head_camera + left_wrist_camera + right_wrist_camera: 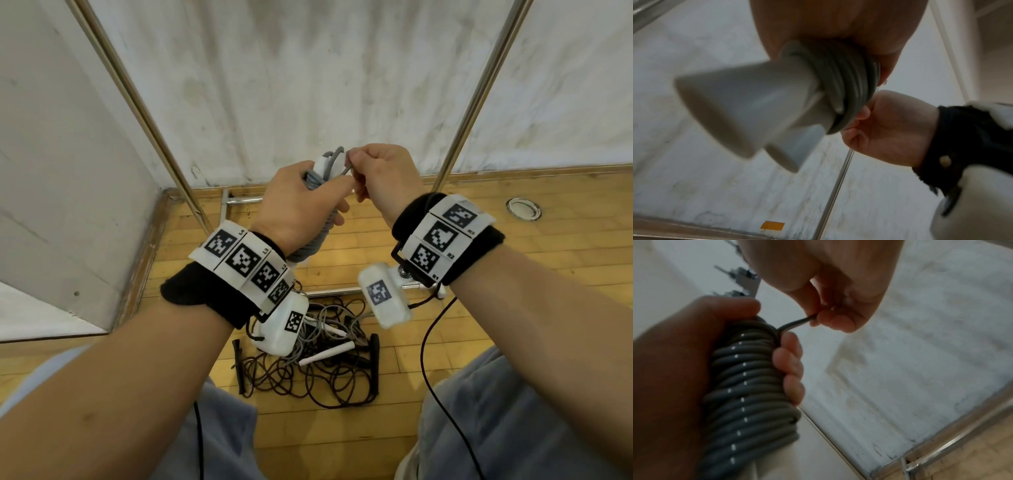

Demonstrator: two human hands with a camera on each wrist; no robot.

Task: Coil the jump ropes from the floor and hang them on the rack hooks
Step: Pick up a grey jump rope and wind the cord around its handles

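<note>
1. Wrapping is close to done: the grey rope (748,386) is wound in tight turns round its two white handles (748,104), and the bundle is gripped in the left hand (301,202), fingers (791,363) curled round the coils. It is held up in front of the wall (325,68), above the floor (513,267), between the two uprights of the rack (479,102).

2. The free end of the rope (797,322) is pinched by the right hand (380,178) between thumb and fingertips, just beside the top of the bundle. If that pinch is lost before the end is tucked, the last turns would probably spring loose, since the cord looks stiff and glossy.

3. If the left grip is eased while the tuck is made, the stacked turns could slide along the smooth handles and bunch or drop off the ends.

4. A tuck pushed under only one turn may be pulled out by the bundle's own weight once it is hung; no loop wide enough for a hook can be made out yet, so one may have to be left free.

5. The hooks (740,277) are seen only blurred in the right wrist view, so how the bundle would sit on them cannot be told.

6. More ropes lie tangled in a pile (308,370) on the floor below the hands, with black handles and white ones mixed. If the bundle is dropped there, it could be caught up in them, and the dark cable (428,342) hanging from the right wrist could be snagged too.
</note>
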